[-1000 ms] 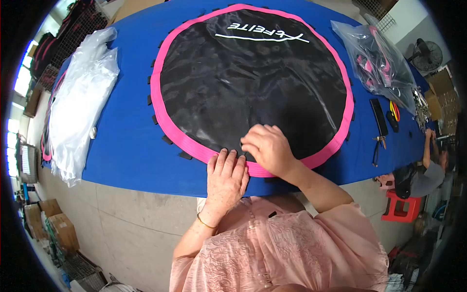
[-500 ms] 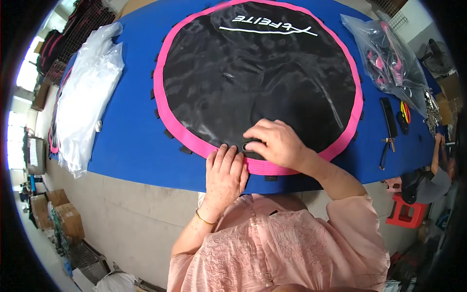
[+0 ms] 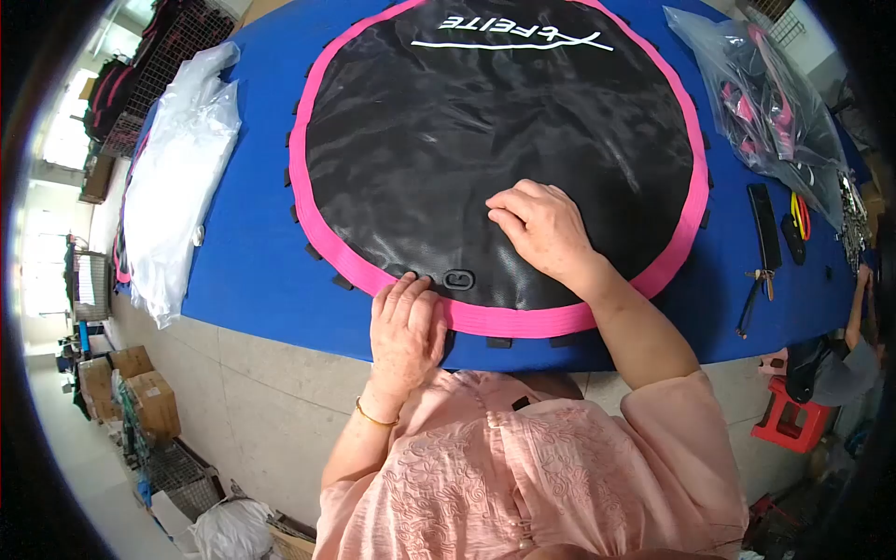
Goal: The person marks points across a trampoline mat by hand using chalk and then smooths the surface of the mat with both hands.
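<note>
On the table lies a round black mat (image 3: pixel 485 140) with a pink border (image 3: pixel 513 322), black tabs around its rim and white lettering near the far side. My left hand (image 3: pixel 408 322) rests on the near-left border, fingers stretched out flat and pointing away from me. Just right of those fingertips, a small black oval piece (image 3: pixel 459 279) with a curved mark like a G sits on the mat. Over the black fabric, to the right, is my right hand (image 3: pixel 543 231). Its fingers are curled towards the thumb, and nothing shows in them.
A blue cloth (image 3: pixel 252 187) covers the table. White plastic bags (image 3: pixel 182 168) lie at left. On the right are a clear bag (image 3: pixel 765 103) with pink and black parts, a black strip-like tool (image 3: pixel 763 224) and metal hooks (image 3: pixel 851 219). Beyond are a red stool (image 3: pixel 793 415) and another person (image 3: pixel 845 359).
My right hand has left the black oval piece and moved up and right over the mat. The left hand has shifted slightly left, still on the border.
</note>
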Available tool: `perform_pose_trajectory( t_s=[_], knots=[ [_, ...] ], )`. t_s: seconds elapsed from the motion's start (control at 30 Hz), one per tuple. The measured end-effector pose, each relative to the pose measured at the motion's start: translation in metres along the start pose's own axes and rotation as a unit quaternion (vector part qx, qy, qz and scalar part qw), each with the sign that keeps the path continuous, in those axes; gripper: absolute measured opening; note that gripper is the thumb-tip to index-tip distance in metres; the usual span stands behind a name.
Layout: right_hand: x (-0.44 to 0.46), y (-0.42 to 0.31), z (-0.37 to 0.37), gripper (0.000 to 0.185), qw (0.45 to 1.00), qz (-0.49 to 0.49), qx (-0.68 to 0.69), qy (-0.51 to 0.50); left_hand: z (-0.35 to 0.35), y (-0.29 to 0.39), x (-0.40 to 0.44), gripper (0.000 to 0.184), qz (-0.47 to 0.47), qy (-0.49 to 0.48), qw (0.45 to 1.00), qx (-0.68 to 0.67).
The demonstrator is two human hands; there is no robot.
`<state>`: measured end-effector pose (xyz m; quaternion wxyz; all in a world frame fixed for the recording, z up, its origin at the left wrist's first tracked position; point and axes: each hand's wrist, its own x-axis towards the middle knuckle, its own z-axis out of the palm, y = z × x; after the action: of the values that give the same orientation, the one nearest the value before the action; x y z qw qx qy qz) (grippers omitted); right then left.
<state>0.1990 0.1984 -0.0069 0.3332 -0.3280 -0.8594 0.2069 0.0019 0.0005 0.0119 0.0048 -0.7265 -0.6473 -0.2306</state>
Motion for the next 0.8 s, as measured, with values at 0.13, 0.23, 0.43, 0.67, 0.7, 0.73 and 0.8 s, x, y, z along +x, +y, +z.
perform_pose_trajectory(
  t_s=[0.13, 0.23, 0.43, 0.67, 0.7, 0.73, 0.8],
  knots=[
    [-0.002, 0.004, 0.000, 0.009, 1.000, 0.002, 0.010, -0.001, -0.013, 0.020, 0.019, 0.028, -0.010, 0.011, 0.999, -0.037],
    [-0.002, 0.006, 0.003, 0.009, 1.000, -0.008, 0.010, 0.005, -0.033, 0.045, 0.043, 0.027, 0.029, 0.007, 0.992, -0.126],
    [0.001, 0.003, -0.001, 0.007, 1.000, -0.012, 0.013, 0.020, -0.091, 0.103, 0.083, 0.053, 0.285, 0.031, 0.918, -0.275],
    [0.002, 0.002, -0.001, 0.007, 0.999, -0.002, 0.033, 0.014, -0.123, 0.140, 0.114, 0.038, 0.327, -0.008, 0.877, -0.353],
    [0.001, 0.003, 0.000, 0.007, 1.000, 0.001, 0.025, 0.010, -0.119, 0.133, 0.116, 0.035, 0.409, 0.050, 0.865, -0.287],
    [0.001, 0.005, 0.000, 0.007, 0.999, -0.012, 0.027, 0.016, -0.126, 0.132, 0.117, 0.030, 0.373, 0.030, 0.860, -0.348],
    [0.001, 0.005, 0.001, 0.006, 0.999, -0.024, 0.024, 0.030, -0.128, 0.130, 0.115, 0.031, 0.375, 0.037, 0.869, -0.320]
  ],
)
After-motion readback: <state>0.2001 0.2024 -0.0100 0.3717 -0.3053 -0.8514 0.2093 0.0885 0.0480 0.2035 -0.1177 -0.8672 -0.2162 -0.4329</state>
